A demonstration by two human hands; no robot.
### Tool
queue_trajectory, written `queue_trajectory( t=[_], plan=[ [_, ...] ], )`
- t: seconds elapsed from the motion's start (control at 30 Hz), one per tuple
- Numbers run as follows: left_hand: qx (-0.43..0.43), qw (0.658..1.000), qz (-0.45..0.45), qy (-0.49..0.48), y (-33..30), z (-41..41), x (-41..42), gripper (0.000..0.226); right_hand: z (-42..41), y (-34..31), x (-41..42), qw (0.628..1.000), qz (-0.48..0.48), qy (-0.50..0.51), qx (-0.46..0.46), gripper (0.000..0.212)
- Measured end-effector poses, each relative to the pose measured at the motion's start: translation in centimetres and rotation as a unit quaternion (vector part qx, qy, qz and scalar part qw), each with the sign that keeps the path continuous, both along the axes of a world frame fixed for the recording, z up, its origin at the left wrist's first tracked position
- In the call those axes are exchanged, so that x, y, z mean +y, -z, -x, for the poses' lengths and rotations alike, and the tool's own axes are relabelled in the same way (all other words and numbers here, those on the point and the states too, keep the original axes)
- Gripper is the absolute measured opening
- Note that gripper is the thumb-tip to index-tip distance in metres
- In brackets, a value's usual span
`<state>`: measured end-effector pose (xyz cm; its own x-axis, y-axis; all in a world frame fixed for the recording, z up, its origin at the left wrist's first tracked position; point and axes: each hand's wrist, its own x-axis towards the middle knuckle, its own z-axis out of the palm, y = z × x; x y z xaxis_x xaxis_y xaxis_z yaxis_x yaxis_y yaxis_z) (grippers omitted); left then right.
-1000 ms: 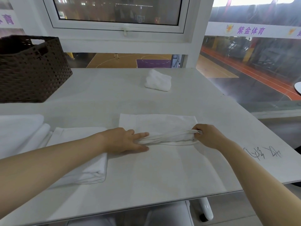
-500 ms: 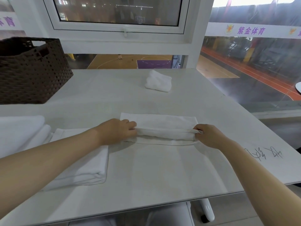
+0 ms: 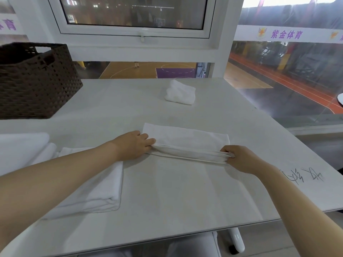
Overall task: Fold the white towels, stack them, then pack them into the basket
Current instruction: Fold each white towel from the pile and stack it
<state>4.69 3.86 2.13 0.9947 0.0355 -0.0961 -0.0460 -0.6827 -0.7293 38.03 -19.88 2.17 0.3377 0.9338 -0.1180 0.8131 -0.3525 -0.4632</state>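
A white towel [image 3: 187,140] lies as a long folded strip in the middle of the white table [image 3: 176,191]. My left hand [image 3: 132,144] grips its near left corner and my right hand [image 3: 239,158] pinches its near right corner, both lifting the front edge a little. A folded white towel [image 3: 100,190] lies at the left under my left forearm. More white towels [image 3: 22,147] sit at the far left edge. A crumpled white towel [image 3: 181,94] rests at the back of the table. The dark brown woven basket [image 3: 35,84] stands at the back left.
A window frame [image 3: 139,34] and glass wall run behind the table, with a sports court below. Black handwriting [image 3: 304,176] marks the table near the right edge. The table's front edge is close to me, with a white chair leg [image 3: 237,240] beneath.
Both hands have carried the towel's near edge away from me, folding it over into a narrower strip. My left hand's fingers closed on the corner.
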Motion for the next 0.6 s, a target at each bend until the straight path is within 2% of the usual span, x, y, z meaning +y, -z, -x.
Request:
queue_trajectory(
  t=[0.2, 0.3, 0.33, 0.43, 0.5, 0.57, 0.6],
  plan=[
    [0.022, 0.998, -0.004, -0.066, 0.4, -1.0, 0.4, 0.020, -0.1, 0.0, -0.1, 1.000, -0.010, -0.002, 0.005, 0.038],
    [-0.029, 0.998, 0.031, -0.056, -0.8, -1.2, 0.3, 0.012, -0.7, -0.6, 0.1, 1.000, -0.010, -0.005, -0.006, 0.037],
    [-0.061, 0.995, 0.060, -0.055, -1.4, -1.3, 0.3, 0.010, -1.0, -1.1, 0.2, 1.000, -0.013, 0.000, -0.007, 0.035],
    [-0.149, 0.979, 0.128, -0.059, -4.1, -1.5, 0.2, 0.030, -2.0, -4.2, 0.7, 0.998, -0.053, 0.024, 0.003, 0.026],
    [-0.183, 0.965, 0.179, -0.064, -6.5, -1.7, 0.4, 0.035, -2.9, -7.0, 1.3, 0.995, -0.091, 0.033, 0.006, 0.025],
    [-0.190, 0.935, 0.287, -0.089, -9.3, -1.5, 0.2, 0.036, -3.7, -9.9, 1.8, 0.990, -0.131, 0.046, 0.014, 0.026],
    [-0.197, 0.909, 0.353, -0.105, -10.5, -1.4, 0.2, 0.033, -4.0, -11.2, 2.0, 0.987, -0.151, 0.051, 0.030, 0.028]
  ],
)
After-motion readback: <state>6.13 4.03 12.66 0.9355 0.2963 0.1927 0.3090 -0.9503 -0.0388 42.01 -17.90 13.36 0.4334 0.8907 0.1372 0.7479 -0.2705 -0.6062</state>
